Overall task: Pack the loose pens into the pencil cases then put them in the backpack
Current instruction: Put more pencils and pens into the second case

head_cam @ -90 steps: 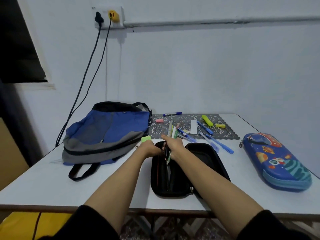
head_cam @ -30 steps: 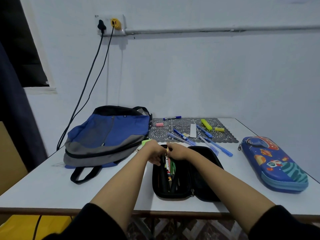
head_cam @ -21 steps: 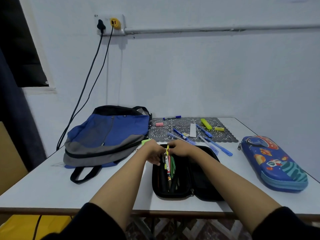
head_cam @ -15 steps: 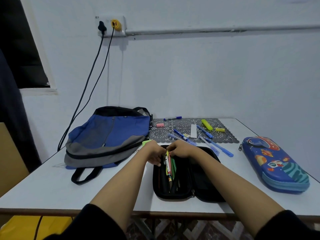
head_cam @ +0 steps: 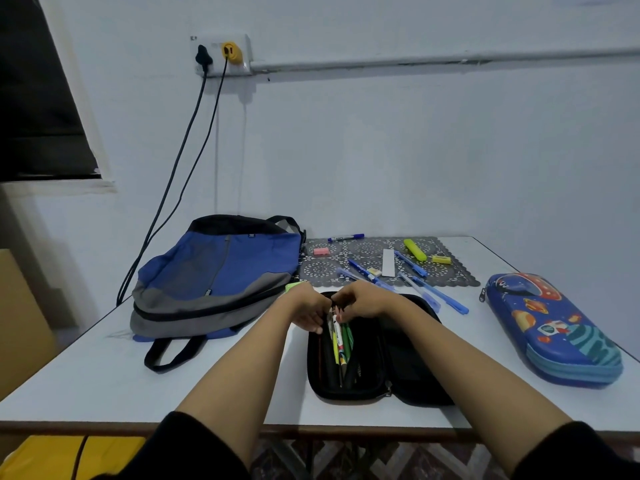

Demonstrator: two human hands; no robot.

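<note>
Pens of mixed colours, yellow, white, green and dark: lay bunched lengthwise in the left half of the black zip-up fabric pencil case, spread open near the front edge of the white tabletop. Three seconds before, stuck mostly out past the far end of the case in the right hand; by now sat down inside, with only the upper ends under the fingers. Hardly shifted over the last half second.

Right hand: pinched the upper ends of the pens with curled fingers. Left hand: curled round the far left rim of the case, just beside the bunch.

Blue and grey fabric backpack: lay flat at the left, apart from the case, as before. Hard blue pencil case printed with planets and a rocket: zipped, at the right, unmoved. Loose blue pens: remained on and beside the grey lace placemat behind the hands, near a yellow highlighter and a pink eraser.

Hidden: right fingertips under the hand itself; part of the case's right half under the forearm; most of a small green object behind the left hand. Too crowded and dark to count the pens inside. Black sleeves cut off at the bottom edge.
</note>
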